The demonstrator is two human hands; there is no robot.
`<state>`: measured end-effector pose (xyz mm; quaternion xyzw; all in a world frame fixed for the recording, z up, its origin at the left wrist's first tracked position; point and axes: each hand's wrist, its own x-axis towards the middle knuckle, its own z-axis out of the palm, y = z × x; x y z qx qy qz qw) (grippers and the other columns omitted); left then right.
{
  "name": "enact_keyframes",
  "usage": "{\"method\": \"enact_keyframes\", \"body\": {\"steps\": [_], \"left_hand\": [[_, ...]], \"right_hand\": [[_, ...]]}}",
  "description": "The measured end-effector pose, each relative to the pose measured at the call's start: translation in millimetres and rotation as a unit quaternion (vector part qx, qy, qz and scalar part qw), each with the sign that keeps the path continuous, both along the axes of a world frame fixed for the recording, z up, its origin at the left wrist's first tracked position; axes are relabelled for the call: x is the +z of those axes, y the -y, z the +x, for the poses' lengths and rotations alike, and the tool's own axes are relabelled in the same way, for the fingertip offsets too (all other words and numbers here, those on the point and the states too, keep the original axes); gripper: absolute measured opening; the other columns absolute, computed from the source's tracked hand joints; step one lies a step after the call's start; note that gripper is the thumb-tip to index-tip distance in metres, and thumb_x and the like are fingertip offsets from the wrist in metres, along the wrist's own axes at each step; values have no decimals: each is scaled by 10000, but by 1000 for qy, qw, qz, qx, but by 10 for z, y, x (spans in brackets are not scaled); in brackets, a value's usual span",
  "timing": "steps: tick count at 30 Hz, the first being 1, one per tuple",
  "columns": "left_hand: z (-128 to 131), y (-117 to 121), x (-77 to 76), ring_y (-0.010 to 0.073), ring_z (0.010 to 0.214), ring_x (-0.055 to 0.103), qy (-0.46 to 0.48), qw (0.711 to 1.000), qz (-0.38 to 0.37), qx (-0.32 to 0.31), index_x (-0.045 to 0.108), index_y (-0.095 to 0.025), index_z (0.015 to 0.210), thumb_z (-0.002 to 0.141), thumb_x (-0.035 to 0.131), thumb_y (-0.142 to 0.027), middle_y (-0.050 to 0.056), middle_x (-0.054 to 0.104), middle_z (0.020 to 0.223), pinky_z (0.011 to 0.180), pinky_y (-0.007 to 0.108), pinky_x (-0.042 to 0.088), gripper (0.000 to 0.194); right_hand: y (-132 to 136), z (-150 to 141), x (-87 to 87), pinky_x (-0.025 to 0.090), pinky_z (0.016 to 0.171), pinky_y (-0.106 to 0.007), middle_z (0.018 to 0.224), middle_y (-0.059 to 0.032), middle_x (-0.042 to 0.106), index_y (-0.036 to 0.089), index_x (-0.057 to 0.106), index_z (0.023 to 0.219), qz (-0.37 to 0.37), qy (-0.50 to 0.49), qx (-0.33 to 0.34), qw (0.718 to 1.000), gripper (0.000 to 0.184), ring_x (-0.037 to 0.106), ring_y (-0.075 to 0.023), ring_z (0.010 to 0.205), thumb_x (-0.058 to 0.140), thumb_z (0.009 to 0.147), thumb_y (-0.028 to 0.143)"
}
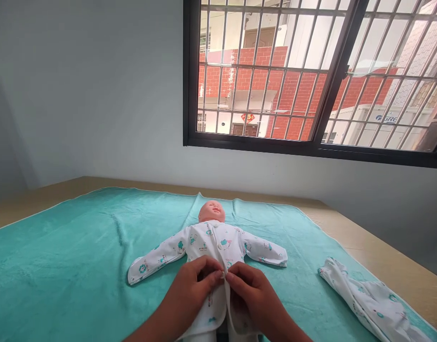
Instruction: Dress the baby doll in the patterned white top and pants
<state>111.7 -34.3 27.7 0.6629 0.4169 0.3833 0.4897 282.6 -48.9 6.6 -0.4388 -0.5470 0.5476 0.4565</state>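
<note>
A baby doll (212, 212) lies on its back, wearing a white printed baby shirt (200, 244) with its sleeves spread to both sides. Low on the shirt's front opening, my left hand (195, 287) pinches a small pale button (223, 274) at one edge. Just to the right of it, my right hand (252, 289) grips the other front edge between thumb and fingers. The two hands nearly touch. Higher up, the front edges lie together, with a button showing at the chest. Below my hands the shirt's hem hangs apart, and the doll's legs are mostly hidden.
A turquoise blanket (79, 251) covers most of the tan table (350, 228). Folded white printed baby clothing (375, 301) lies at the right. Behind the table stand a plain wall (97, 95) and a barred window (254, 141) with a dark frame.
</note>
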Motion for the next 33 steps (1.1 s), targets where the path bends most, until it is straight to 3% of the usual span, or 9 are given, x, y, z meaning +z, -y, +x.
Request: {"method": "enact_keyframes", "body": {"steps": [3,13,18,22,25,27,30,33], "left_hand": [[-11,-19,-26,152,710,523,23,999,-26,-9,680,-150,837,804,654,-407,6,644,738,639,243,383,261],[8,20,-18,165,733,543,-13,1000,8,-8,686,-153,843,829,637,-426,11,663,756,659,254,394,277],[30,26,11,162,728,544,-38,999,30,-9,631,-163,810,846,600,-363,4,649,752,662,251,396,205],[35,21,6,161,756,546,-55,997,59,-23,590,-175,800,882,524,-310,6,639,780,697,256,405,171],[64,15,-6,158,742,546,-71,995,62,-18,576,-187,941,870,535,-303,-6,617,778,685,253,403,142],[92,16,-26,153,705,538,-90,994,67,-2,552,-197,1051,837,570,-275,-21,593,749,654,247,390,229],[110,24,-69,150,700,538,-101,991,91,17,545,-211,1084,851,535,-250,-20,581,754,650,244,390,236],[82,32,-99,149,723,540,-94,990,110,-1,542,-218,1102,872,501,-248,-13,580,782,680,243,411,236]], "right_hand": [[-1,3,-11,280,445,-219,505,50,452,167,547,686,8,24,5,1000,446,394,-83,456,649,768,593],[28,50,56,321,435,-206,492,42,519,175,549,719,12,30,30,999,415,441,-85,426,574,842,571],[13,55,72,387,425,-201,501,60,565,194,526,815,-9,14,46,999,242,494,-95,413,634,805,411],[-23,16,44,384,392,-195,512,89,538,204,497,778,-23,16,23,999,171,491,-85,389,644,737,281],[-29,-19,9,370,386,-199,525,92,525,204,485,756,-12,49,3,999,136,487,-84,388,614,729,239],[-22,-36,-12,355,414,-191,538,81,532,193,499,744,20,86,-15,996,89,491,-79,429,583,721,178],[-5,-47,-26,350,476,-182,589,67,546,179,514,744,61,115,-36,991,110,493,-71,529,569,689,103],[7,-39,-21,353,471,-182,621,75,528,196,468,758,47,88,-31,995,175,480,-72,542,597,678,111]]}}
